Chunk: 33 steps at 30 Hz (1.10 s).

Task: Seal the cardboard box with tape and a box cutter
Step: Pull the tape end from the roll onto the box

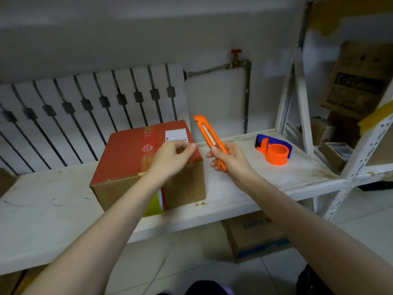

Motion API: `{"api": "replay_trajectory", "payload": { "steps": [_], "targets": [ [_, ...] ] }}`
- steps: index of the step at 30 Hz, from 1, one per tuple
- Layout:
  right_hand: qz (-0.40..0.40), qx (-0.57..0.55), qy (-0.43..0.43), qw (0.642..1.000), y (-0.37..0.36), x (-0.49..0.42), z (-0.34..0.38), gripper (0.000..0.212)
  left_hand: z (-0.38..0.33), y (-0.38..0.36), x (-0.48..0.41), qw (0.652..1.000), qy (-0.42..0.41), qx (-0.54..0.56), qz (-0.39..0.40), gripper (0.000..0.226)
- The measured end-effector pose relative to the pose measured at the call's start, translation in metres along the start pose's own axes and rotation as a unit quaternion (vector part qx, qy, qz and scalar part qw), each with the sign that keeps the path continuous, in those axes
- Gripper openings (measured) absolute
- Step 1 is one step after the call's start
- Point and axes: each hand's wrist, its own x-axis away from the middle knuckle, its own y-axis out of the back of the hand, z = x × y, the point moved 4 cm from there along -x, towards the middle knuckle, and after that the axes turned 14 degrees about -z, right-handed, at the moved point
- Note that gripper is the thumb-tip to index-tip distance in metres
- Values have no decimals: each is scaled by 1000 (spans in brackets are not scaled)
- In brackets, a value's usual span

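A closed cardboard box [127, 156] with a red top and a white label stands on the white shelf [53, 199]. My right hand [231, 158] grips an orange box cutter [209, 137] by its lower end, tip pointing up and to the left, just right of the box. My left hand [172, 158] hovers over the box's right top edge with thumb and fingertips pinched together; whether it holds anything I cannot tell. An orange and blue tape dispenser [274, 151] rests on the shelf to the right, apart from both hands.
A white radiator [85, 111] and a pipe with a red valve [236, 58] line the back wall. A metal rack [348, 167] on the right holds cardboard boxes. Another cardboard box [255, 237] sits on the tiled floor under the shelf.
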Motion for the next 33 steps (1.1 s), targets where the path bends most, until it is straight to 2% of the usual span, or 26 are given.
{"api": "replay_trajectory", "payload": {
  "steps": [2,4,7,9,12,15,18,24,31,33],
  "targets": [
    [58,-43,-20,997,-20,20,12,17,-15,-5,13,985,73,154,30,34],
    [90,-89,-48,991,-36,36,18,22,-26,-3,21,956,110,270,9,39],
    [149,-133,-86,976,-50,55,21,21,-30,9,31,921,173,348,-35,32],
    [174,-124,-85,973,-54,61,24,21,-28,15,33,912,187,362,-41,30],
    [140,-58,-51,987,-59,64,24,22,-22,22,32,904,187,383,-40,27],
    [102,14,-21,994,-67,66,22,27,-14,26,31,916,185,354,-35,29],
    [53,57,-25,997,-68,66,17,36,-6,27,32,931,181,317,-17,32],
    [22,59,-81,995,-76,65,8,45,5,35,26,934,204,292,-15,29],
    [11,89,-86,992,-81,56,1,46,15,39,21,928,231,294,5,22],
    [5,84,-83,993,-84,49,-1,45,19,50,17,939,225,260,-27,21]
  ]
}}
